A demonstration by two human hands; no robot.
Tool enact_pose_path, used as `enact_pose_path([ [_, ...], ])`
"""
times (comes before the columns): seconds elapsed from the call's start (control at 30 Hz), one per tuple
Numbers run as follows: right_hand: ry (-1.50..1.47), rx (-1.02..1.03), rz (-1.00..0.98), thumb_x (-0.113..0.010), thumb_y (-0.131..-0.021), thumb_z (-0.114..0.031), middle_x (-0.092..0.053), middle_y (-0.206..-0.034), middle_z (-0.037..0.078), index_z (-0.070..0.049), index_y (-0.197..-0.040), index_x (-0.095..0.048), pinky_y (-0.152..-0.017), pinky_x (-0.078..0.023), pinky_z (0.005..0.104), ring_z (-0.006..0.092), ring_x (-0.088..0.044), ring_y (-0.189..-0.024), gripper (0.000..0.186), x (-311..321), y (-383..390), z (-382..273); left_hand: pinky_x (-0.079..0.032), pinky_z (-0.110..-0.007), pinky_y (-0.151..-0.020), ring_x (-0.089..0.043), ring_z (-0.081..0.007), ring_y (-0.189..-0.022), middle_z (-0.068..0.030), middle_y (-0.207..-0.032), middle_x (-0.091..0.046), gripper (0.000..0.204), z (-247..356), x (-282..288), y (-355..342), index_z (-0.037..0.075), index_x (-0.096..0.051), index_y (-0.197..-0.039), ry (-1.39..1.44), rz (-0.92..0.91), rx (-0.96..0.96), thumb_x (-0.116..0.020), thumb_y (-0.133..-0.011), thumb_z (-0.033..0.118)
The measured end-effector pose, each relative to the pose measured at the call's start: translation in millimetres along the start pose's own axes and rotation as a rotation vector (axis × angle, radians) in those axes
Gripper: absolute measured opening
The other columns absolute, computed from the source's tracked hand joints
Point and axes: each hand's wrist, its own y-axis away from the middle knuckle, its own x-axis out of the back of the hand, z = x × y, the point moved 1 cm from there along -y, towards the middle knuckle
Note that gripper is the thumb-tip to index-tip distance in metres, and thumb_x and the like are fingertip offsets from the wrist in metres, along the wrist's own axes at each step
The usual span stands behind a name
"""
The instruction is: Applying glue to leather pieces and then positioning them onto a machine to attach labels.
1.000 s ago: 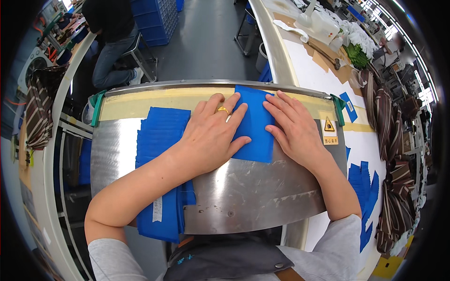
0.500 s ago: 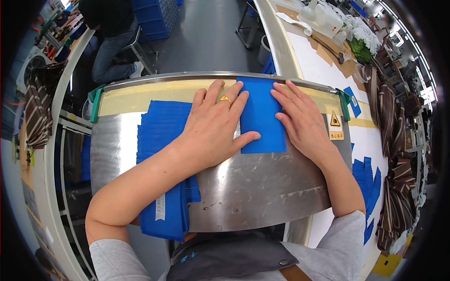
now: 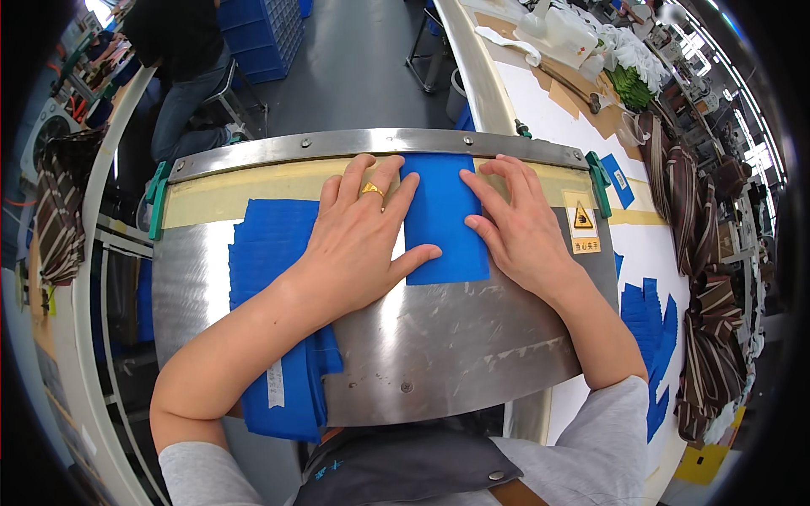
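Note:
A blue rectangular fabric piece point(image 3: 444, 223) lies flat on a shiny metal plate point(image 3: 472, 354). Its far end meets a long metal bar point(image 3: 346, 143) with screw heads along it; whether the edge goes under the bar I cannot tell. My left hand point(image 3: 354, 236) rests spread at the piece's left side, thumb tip on the fabric, a gold ring on one finger. At the right edge my right hand point(image 3: 523, 232) lies with fingers stretched out, fingertips touching the fabric. Partly beneath my left forearm is a fanned stack of blue fabric pieces point(image 3: 268, 253), overhanging the near edge.
Green clamps point(image 3: 157, 201) sit at both ends of the bar. A yellow warning sticker point(image 3: 582, 221) is on the plate's right. On the right-hand table lie more blue pieces point(image 3: 641, 325) and striped cloth point(image 3: 713, 337). Beyond are blue crates point(image 3: 257, 38) and a seated person point(image 3: 181, 76).
The far metal bar has tilted, showing a broader face with its screws. The whole view has shifted a little; both hands keep nearly the same place on the fabric piece.

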Motion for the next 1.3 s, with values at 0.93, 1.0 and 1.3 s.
enact_pose_path([
  [0.93, -0.057, -0.007, -0.012, -0.075, -0.084, -0.022, -0.063, -0.119, 0.011, -0.006, -0.111, -0.065, -0.094, -0.049, 0.042, 0.031, -0.06, -0.112, 0.033, 21, 0, 13, -0.034, -0.047, -0.114, -0.047, -0.039, -0.133, -0.0241, -0.141, -0.053, 0.056, 0, -3, -2, -0.007, -0.055, -0.132, -0.026, 0.112, -0.069, -0.065, -0.093, 0.033],
  [1.0, -0.053, 0.013, 0.006, -0.074, -0.087, -0.025, -0.062, -0.126, 0.012, -0.006, -0.118, -0.065, -0.098, -0.049, 0.0417, 0.0315, -0.059, -0.116, 0.038, 19, 1, 12, -0.031, -0.047, -0.117, -0.044, -0.0384, -0.138, -0.0249, -0.146, -0.049, 0.058, 1, 0, -1, -0.008, -0.051, -0.137, -0.099, 0.026, -0.026, -0.061, -0.096, 0.033],
  [1.3, 0.02, 0.007, -0.129, -0.065, -0.094, -0.039, -0.049, -0.145, 0.018, 0.0, -0.137, -0.053, -0.113, -0.038, 0.0434, 0.0352, -0.048, -0.133, 0.06, 9, 3, 9, -0.03, -0.047, -0.117, -0.041, -0.0381, -0.14, -0.0264, -0.144, -0.048, 0.056, -5, -9, -1, -0.01, -0.05, -0.137, -0.138, 0.08, -0.031, -0.057, -0.098, 0.03],
])
